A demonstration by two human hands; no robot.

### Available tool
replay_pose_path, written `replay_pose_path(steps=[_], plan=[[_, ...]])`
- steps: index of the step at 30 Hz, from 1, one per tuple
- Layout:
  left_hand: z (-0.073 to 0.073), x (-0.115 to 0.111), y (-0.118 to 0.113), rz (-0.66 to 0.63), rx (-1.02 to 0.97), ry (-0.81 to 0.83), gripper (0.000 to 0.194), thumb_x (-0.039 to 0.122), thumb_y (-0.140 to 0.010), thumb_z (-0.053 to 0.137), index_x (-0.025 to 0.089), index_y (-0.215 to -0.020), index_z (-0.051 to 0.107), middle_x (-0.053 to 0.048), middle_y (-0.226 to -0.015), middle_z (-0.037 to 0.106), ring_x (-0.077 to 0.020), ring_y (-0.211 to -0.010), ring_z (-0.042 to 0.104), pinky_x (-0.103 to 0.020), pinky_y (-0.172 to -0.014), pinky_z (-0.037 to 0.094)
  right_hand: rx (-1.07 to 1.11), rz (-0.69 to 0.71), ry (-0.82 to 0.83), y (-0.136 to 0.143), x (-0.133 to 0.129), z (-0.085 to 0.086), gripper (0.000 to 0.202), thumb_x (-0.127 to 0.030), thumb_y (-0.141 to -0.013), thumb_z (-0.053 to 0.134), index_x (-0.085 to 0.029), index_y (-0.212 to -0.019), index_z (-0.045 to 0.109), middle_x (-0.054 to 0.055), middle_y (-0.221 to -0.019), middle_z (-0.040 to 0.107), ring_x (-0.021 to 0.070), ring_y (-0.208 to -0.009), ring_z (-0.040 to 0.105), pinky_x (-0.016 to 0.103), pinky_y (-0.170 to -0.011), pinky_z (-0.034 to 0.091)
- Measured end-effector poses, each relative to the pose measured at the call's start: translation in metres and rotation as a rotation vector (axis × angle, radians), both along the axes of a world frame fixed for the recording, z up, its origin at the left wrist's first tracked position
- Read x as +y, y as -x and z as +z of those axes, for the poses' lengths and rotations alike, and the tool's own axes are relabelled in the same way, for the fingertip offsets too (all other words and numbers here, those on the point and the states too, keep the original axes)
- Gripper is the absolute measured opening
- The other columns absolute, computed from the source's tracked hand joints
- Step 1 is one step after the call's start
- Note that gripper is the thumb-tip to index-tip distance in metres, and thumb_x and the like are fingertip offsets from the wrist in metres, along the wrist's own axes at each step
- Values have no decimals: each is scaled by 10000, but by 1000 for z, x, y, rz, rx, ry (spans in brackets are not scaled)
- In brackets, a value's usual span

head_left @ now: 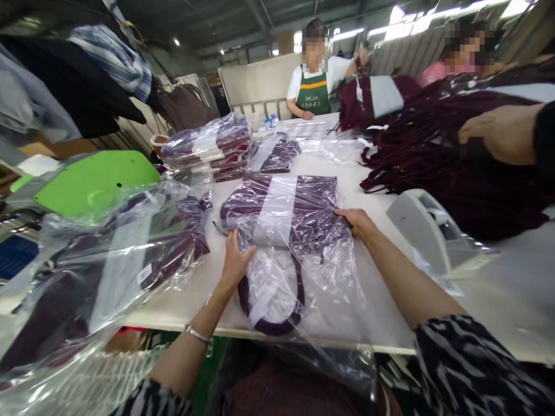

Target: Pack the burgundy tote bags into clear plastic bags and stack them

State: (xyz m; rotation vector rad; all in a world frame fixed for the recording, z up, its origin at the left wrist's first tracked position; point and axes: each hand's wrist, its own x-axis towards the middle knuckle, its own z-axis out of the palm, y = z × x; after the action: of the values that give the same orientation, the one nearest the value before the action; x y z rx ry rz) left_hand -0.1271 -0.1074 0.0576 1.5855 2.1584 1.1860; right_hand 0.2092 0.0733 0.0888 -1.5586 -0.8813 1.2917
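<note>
In front of me on the table lies a dark purple handbag (312, 202) inside a clear plastic bag (338, 283). A white paper band (277, 208) crosses its middle. The handbag's looped handle (277, 328) points toward me under the loose plastic. My left hand (236, 258) grips the plastic at the handbag's near left corner, its thumb pointing inward. At the right edge, my right hand (358, 222) pinches the plastic between thumb and fingers. The fingertips of both hands are partly hidden.
Wrapped handbags (208, 144) are stacked at the back left, with more in plastic (173, 242) at left. A grey tape dispenser (427, 231) stands at right, near a heap of maroon bags (411, 138) and another person's hand (503, 133). A co-worker (316, 95) stands opposite.
</note>
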Motion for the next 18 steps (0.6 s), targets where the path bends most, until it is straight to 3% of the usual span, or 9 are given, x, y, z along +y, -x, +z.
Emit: replay_pose_path(steps=[4,7,9,10,13,14,16,18], plan=[[27,68,-9,-73,73,101,768,251,-777,713,127,-1475,418,-229,-1546,415,-390,-1493,334,-555,-1241,269,-89,-96,-5,-10,4,5,141,-211,-788,759,-113,-801,659,57,-627,674,190,-595,652,300,-567,562],[50,83,-21,-47,254,110,814,192,-763,731,120,-1504,403,-250,-1635,278,-427,-1528,245,-592,-1234,243,-223,-108,-48,-19,-8,14,370,-268,-797,762,-54,-1088,680,170,-969,740,261,-859,707,378,-771,595],[56,65,-30,-139,420,39,800,206,-818,706,170,-1545,373,-197,-1692,177,-403,-1567,129,-605,-1246,178,-421,-45,-213,-31,-28,16,589,-292,-771,788,-78,-1293,620,213,-1261,666,304,-1103,663,432,-959,549],[55,51,-35,-255,493,18,758,237,-861,681,202,-1553,375,-164,-1702,178,-375,-1578,99,-592,-1254,160,-546,31,-340,-39,-43,17,648,-305,-779,780,-104,-1363,585,210,-1350,619,313,-1177,631,454,-1015,522],[42,-2,-47,-708,601,141,628,382,-945,623,273,-1533,432,-109,-1666,319,-316,-1564,212,-532,-1255,206,-860,411,-699,-72,-100,14,532,-338,-905,651,-194,-1411,573,164,-1363,625,296,-1133,666,479,-982,551],[38,-19,-49,-807,602,207,600,419,-958,607,283,-1521,452,-102,-1644,368,-306,-1542,281,-517,-1247,238,-905,541,-778,-84,-122,14,469,-326,-941,607,-235,-1401,587,139,-1334,651,282,-1104,685,469,-960,568],[34,-45,-51,-860,578,264,554,453,-982,572,287,-1503,482,-103,-1620,411,-292,-1504,367,-501,-1233,279,-982,797,-916,-108,-166,13,444,-291,-977,561,-295,-1421,577,103,-1350,663,266,-1167,676,455,-987,569],[38,-60,-53,-825,531,197,532,448,-999,549,262,-1494,494,-126,-1620,404,-290,-1498,378,-495,-1225,307,-1066,1025,-1045,-124,-202,10,529,-287,-967,581,-295,-1492,514,97,-1448,608,279,-1340,571,484,-1093,510]])
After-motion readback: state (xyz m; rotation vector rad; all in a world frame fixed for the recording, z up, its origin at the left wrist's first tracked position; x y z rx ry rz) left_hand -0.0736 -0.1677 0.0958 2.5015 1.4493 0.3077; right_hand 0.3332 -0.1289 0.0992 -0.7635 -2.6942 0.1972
